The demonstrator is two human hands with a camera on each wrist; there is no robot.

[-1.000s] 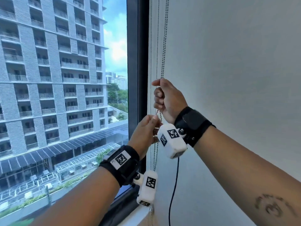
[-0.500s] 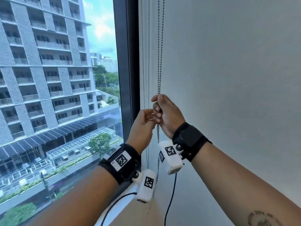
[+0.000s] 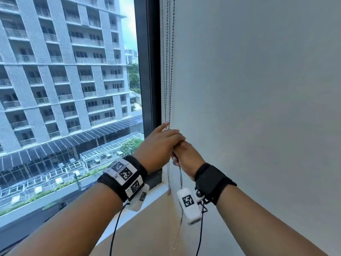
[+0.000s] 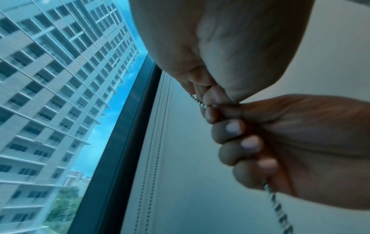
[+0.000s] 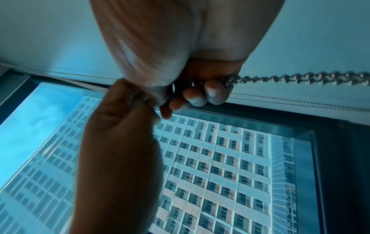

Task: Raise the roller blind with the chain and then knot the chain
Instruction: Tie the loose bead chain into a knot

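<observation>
A metal bead chain (image 3: pixel 171 80) hangs in several strands along the dark window frame. My left hand (image 3: pixel 171 133) lies over my right hand (image 3: pixel 178 157), its index finger stretched up along the strands. In the left wrist view the left fingertips (image 4: pixel 210 96) pinch the chain (image 4: pixel 197 100). The right hand's fingers (image 4: pixel 236 142) curl round it just below. In the right wrist view the chain (image 5: pixel 300 79) leaves my right fist (image 5: pixel 200 93) as a twisted double strand. A slack length (image 3: pixel 180 218) dangles below the right hand. No blind fabric covers the glass.
The black window frame (image 3: pixel 147 71) stands just left of the chain, with the pale sill (image 3: pixel 153 196) below it. A plain grey wall (image 3: pixel 258 108) fills the right side. A tall apartment block (image 3: pixel 55 71) shows through the glass. Black cables hang from both wrist cameras.
Both hands have come down along the chain. The left hand, earlier below the right, now lies over it, and a longer slack length hangs under the right fist.
</observation>
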